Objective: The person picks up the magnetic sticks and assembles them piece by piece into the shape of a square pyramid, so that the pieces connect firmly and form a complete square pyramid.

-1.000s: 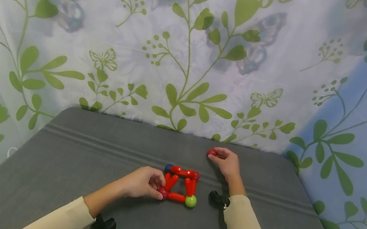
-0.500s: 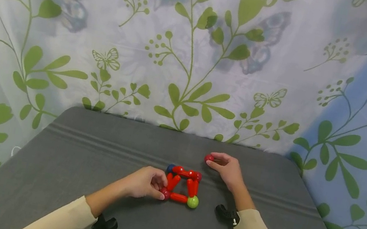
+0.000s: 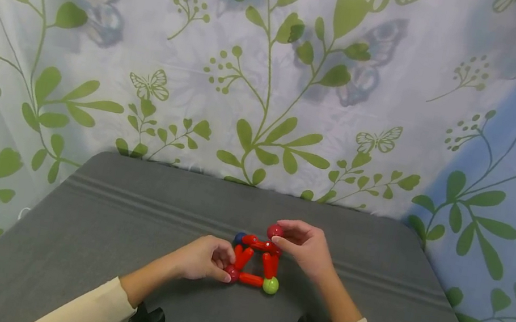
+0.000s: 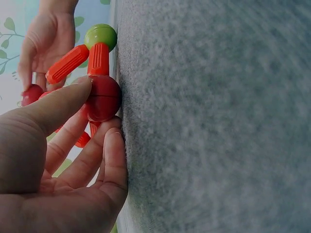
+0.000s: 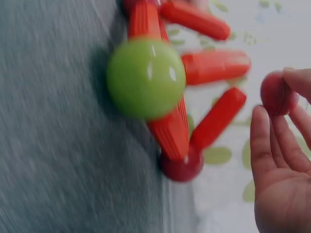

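On the grey table a square frame of red magnetic rods [image 3: 251, 279] joins balls at its corners: a green ball [image 3: 270, 285], a blue ball [image 3: 240, 238] and red ones. More red rods [image 5: 217, 66] jut up from the corners, leaning inward. My left hand [image 3: 202, 257] holds the near-left red ball [image 4: 104, 98] between thumb and fingers. Above the far-right part of the frame, my right hand [image 3: 307, 248] pinches a loose red ball [image 3: 275, 232] at its fingertips. Whether that ball touches a rod is hard to tell; in the right wrist view [image 5: 279, 93] it looks apart.
The grey table [image 3: 126, 201] ends at a curtain [image 3: 168, 110] printed with leaves and butterflies. Black wrist camera mounts [image 3: 147, 319] stick out below both cuffs.
My right hand has brought the loose red ball left and toward me, from beyond the frame to above its far-right part. My left hand keeps its hold on the corner ball.
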Demonstrator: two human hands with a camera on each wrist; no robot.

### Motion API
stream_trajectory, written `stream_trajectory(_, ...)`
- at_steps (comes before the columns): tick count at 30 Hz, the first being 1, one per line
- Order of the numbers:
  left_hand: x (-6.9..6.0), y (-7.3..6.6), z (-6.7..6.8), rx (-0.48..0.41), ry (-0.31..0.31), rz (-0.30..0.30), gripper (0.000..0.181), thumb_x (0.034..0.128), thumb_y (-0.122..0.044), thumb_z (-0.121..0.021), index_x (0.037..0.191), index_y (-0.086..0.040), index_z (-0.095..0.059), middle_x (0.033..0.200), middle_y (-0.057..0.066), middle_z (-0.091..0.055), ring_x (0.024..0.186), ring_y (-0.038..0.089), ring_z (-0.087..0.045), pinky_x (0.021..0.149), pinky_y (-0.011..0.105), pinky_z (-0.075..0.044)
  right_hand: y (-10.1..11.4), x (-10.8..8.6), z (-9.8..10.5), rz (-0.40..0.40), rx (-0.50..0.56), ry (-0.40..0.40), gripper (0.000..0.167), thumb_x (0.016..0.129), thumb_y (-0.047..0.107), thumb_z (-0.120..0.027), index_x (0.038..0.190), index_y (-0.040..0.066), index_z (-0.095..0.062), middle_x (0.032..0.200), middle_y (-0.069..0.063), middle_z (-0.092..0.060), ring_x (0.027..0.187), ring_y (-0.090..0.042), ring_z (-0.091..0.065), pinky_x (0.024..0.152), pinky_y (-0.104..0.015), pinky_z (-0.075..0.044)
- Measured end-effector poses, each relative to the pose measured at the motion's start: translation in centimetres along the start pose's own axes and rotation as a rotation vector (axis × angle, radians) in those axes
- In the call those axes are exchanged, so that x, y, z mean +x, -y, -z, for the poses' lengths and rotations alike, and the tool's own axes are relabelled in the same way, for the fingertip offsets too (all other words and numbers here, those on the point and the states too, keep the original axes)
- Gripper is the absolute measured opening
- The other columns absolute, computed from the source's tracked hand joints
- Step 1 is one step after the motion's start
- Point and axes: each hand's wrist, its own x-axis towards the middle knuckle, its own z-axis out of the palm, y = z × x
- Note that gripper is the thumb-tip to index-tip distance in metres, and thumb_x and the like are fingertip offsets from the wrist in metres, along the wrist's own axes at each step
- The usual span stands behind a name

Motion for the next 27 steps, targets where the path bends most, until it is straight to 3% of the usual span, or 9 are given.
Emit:
stream_trajectory(5,0.1,0.0,0.1,-0.006,0.006,0.000,0.023,0.0810,-0.006,-0.085,0.097,-0.008,-0.070,0.088,0.002,-0.069,0.078,0.013,-0.062,0.070,0.023,-0.053,0.7,-0.4,-1.2,0.101,-0.021,0.063,0.030,0.087,0.012,-0.083,0.115,0.006,-0.074,0.109,-0.017,-0.075,0.090,-0.017,-0.074,0.082,-0.029,-0.061)
stream_trajectory(10,0.1,0.1,0.2,-0.007,0.008,0.001,0.023,0.0816,-0.007,-0.085,0.098,-0.008,-0.069,0.088,0.002,-0.069,0.078,0.012,-0.063,0.071,0.023,-0.053,0.7,-0.4,-1.7,0.161,-0.065,0.066,0.028,0.086,0.011,-0.083,0.113,0.008,-0.073,0.109,-0.013,-0.074,0.091,-0.018,-0.072,0.085,-0.034,-0.061)
stream_trajectory(18,0.2,0.1,0.4,-0.005,0.010,0.005,0.021,0.0828,-0.008,-0.084,0.097,-0.009,-0.070,0.087,0.001,-0.068,0.079,0.016,-0.062,0.070,0.023,-0.053,0.7,-0.3,-2.2,0.175,-0.128,0.058,0.029,0.085,0.005,-0.083,0.113,0.006,-0.074,0.109,-0.013,-0.075,0.092,-0.029,-0.070,0.085,-0.049,-0.060)
stream_trajectory(22,0.3,0.1,0.5,-0.005,0.010,0.004,0.021,0.0827,-0.008,-0.084,0.097,-0.008,-0.070,0.087,0.003,-0.069,0.079,0.016,-0.062,0.070,0.024,-0.052,1.2,-0.3,-2.6,0.169,-0.172,0.069,0.029,0.084,0.002,-0.082,0.112,0.001,-0.074,0.106,-0.017,-0.074,0.089,-0.033,-0.069,0.078,-0.042,-0.061)
stream_trajectory(27,0.3,0.0,0.6,-0.002,0.013,0.008,0.021,0.0828,-0.008,-0.084,0.097,-0.009,-0.070,0.088,0.002,-0.069,0.080,0.016,-0.062,0.070,0.024,-0.052,3.0,-0.9,-2.7,0.162,-0.185,0.074,0.027,0.084,0.003,-0.082,0.109,0.000,-0.074,0.104,-0.017,-0.075,0.086,-0.026,-0.068,0.076,-0.037,-0.059)
